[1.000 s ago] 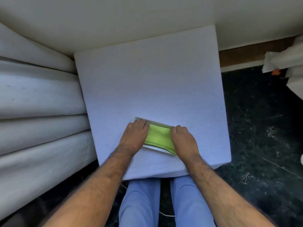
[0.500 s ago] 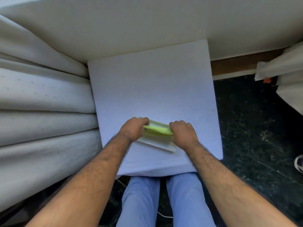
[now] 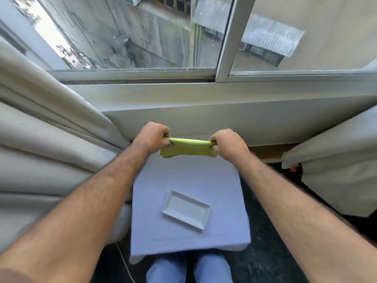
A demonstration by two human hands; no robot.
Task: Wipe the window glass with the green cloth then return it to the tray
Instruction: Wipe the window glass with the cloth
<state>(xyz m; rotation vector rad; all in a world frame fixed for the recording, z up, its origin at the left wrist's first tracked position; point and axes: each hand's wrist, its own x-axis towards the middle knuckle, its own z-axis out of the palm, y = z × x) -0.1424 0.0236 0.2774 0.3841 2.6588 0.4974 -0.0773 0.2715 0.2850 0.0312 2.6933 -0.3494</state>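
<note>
A folded green cloth (image 3: 188, 149) hangs in the air between my hands, above the far edge of the white block. My left hand (image 3: 152, 137) grips its left end and my right hand (image 3: 228, 142) grips its right end, both fists closed. The small white rectangular tray (image 3: 186, 209) lies bare on the white block, below and nearer to me than the cloth. The window glass (image 3: 126, 33) fills the top of the view, with a second pane (image 3: 295, 37) to the right of the frame post.
The white block (image 3: 189, 180) serves as a low table in front of my knees. Cream curtains hang at the left (image 3: 40, 139) and right (image 3: 334, 164). A white sill (image 3: 204, 94) runs under the window. Dark floor shows on the right.
Both hands lifted the green cloth off the tray and raised it toward the window. My head tilted up, so the window came into view and the tray now lies bare.
</note>
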